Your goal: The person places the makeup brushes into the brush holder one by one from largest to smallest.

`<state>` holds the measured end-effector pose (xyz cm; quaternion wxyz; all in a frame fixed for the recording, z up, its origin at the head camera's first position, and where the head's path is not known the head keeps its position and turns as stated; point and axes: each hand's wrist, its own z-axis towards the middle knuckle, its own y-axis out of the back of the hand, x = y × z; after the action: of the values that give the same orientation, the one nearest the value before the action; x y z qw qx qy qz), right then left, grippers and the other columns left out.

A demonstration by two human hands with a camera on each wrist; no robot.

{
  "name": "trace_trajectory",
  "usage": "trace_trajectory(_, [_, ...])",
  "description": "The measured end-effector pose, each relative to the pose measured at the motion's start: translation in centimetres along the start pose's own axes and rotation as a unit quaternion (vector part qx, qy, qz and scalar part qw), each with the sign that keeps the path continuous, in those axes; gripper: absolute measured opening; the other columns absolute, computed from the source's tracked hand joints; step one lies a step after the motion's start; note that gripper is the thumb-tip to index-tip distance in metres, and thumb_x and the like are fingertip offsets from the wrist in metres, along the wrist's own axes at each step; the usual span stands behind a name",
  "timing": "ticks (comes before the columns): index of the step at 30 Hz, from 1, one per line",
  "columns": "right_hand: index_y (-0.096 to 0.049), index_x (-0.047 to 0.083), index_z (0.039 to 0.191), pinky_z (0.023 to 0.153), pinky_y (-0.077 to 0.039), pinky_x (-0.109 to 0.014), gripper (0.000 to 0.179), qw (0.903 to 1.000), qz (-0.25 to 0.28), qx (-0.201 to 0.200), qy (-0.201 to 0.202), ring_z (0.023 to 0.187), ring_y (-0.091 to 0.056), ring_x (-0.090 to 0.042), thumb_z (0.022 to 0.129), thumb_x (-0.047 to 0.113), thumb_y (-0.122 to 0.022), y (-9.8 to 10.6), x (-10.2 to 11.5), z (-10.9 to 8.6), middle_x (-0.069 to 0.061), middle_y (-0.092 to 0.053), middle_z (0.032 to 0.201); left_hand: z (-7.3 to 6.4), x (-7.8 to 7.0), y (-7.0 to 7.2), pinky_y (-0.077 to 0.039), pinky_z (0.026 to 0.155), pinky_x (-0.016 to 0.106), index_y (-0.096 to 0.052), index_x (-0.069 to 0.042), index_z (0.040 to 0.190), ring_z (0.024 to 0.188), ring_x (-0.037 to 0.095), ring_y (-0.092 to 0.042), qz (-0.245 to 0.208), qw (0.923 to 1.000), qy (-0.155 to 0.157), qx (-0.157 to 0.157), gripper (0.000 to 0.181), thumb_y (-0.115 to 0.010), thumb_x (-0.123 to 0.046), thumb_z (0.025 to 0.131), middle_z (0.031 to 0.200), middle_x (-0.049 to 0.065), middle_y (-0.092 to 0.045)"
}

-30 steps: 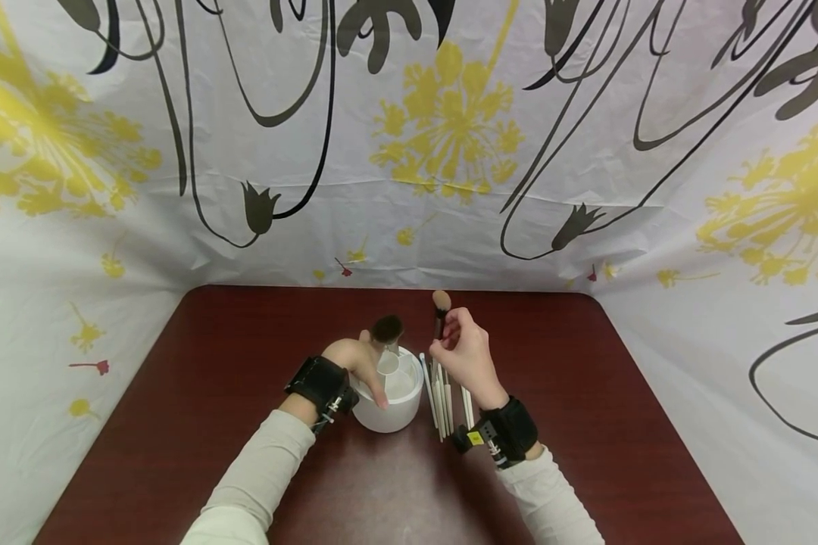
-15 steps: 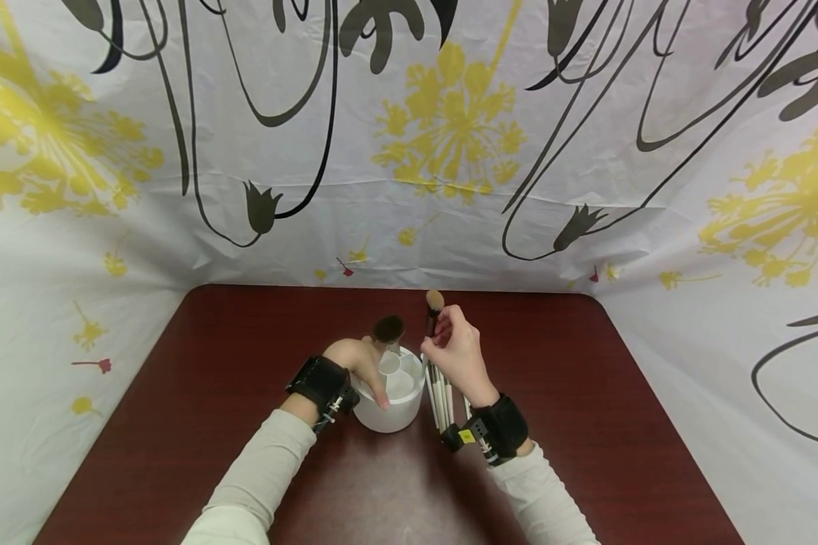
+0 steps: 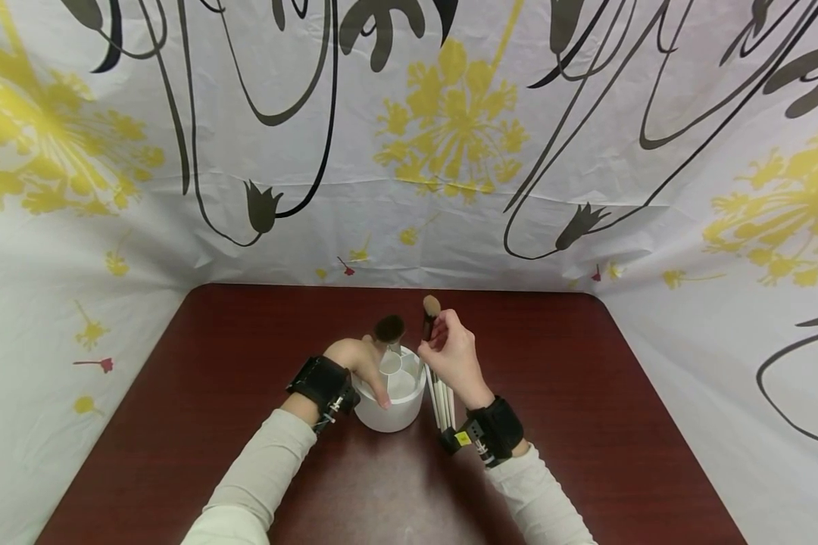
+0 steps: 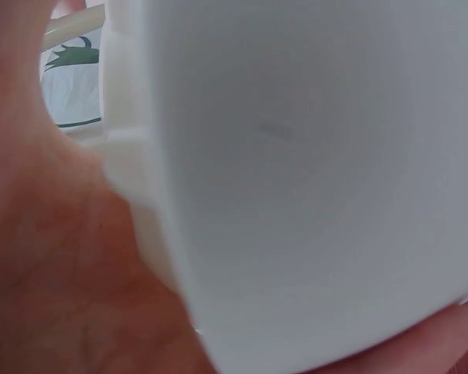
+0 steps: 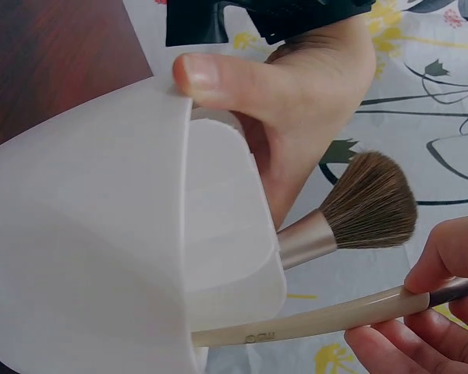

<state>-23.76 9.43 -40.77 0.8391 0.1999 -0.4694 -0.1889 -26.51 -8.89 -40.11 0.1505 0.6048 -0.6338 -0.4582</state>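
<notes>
A white round brush holder (image 3: 390, 418) with inner dividers stands on the table. My left hand (image 3: 360, 363) grips its left side, thumb over the rim; white wall (image 4: 296, 171) fills most of the left wrist view. A thick makeup brush (image 5: 374, 206) with dark bristles stands in the holder, bristles up. My right hand (image 3: 458, 362) pinches a second makeup brush (image 5: 320, 315) near its dark ferrule, its tan bristle head upward. The lower end of that pale handle passes behind the holder's rim in the right wrist view and is hidden there.
Several slim pale-handled brushes (image 3: 443, 401) lie side by side on the dark red table (image 3: 245, 454), right of the holder and partly under my right wrist. A patterned white cloth (image 3: 300, 151) hangs behind the table's far edge.
My right hand has moved left with the pinched brush, toward the holder, and lowered slightly, bringing the handle end to the rim. My left hand stays on the holder.
</notes>
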Motion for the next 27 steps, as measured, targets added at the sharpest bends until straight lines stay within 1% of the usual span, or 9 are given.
trace_trajectory(4, [-0.047,0.001,0.095,0.059,-0.048,-0.027,0.032,1.0000,-0.005,0.000,-0.006,0.067,-0.055,-0.015,0.069,-0.004,-0.064,-0.2,-0.2,-0.1,-0.010,-0.055,0.078,0.0,0.0,0.0,-0.035,0.097,0.040,-0.025,-0.004,0.142,0.117,0.028,-0.037,0.006,1.0000,-0.001,-0.004,0.118,-0.081,-0.052,0.050,0.135,0.023,-0.030])
trace_trajectory(9, [-0.047,0.001,0.097,0.061,-0.048,-0.027,0.032,0.9998,-0.006,0.011,-0.016,0.067,-0.055,-0.016,0.070,-0.004,-0.064,-0.6,-0.7,-0.4,-0.009,-0.054,0.079,0.1,0.0,-0.1,-0.035,0.097,0.039,-0.026,-0.003,0.141,0.118,0.029,-0.037,0.013,0.9999,0.000,-0.006,0.118,-0.081,-0.053,0.050,0.135,0.023,-0.031])
trace_trajectory(15, [-0.048,0.002,0.097,0.059,-0.047,-0.025,0.033,0.9997,-0.015,0.014,-0.017,0.067,-0.054,-0.015,0.069,-0.004,-0.066,-1.1,-1.2,-0.6,-0.008,-0.055,0.078,-0.1,-0.1,-0.1,-0.030,0.102,0.040,-0.023,-0.003,0.142,0.127,0.031,-0.029,0.013,0.9999,0.003,0.006,0.117,-0.080,-0.053,0.052,0.142,0.026,-0.022])
trace_trajectory(22, [-0.049,0.003,0.093,0.058,-0.047,-0.024,0.032,0.9991,-0.025,0.023,-0.025,0.066,-0.057,-0.017,0.068,-0.004,-0.066,-1.6,-1.7,-1.0,-0.007,-0.056,0.076,-0.2,-0.1,-0.1,-0.029,0.102,0.041,-0.024,-0.002,0.142,0.128,0.033,-0.028,0.013,0.9999,0.001,0.005,0.115,-0.079,-0.052,0.053,0.142,0.028,-0.021])
trace_trajectory(27, [-0.049,0.006,0.089,0.057,-0.045,-0.024,0.028,0.9976,-0.039,0.038,-0.043,0.066,-0.057,-0.019,0.068,-0.002,-0.067,-1.9,-2.0,-1.3,-0.005,-0.054,0.073,-0.2,-0.1,-0.1,-0.025,0.105,0.042,-0.020,-0.001,0.143,0.131,0.034,-0.022,0.009,0.9999,0.000,0.008,0.118,-0.078,-0.052,0.054,0.144,0.029,-0.016])
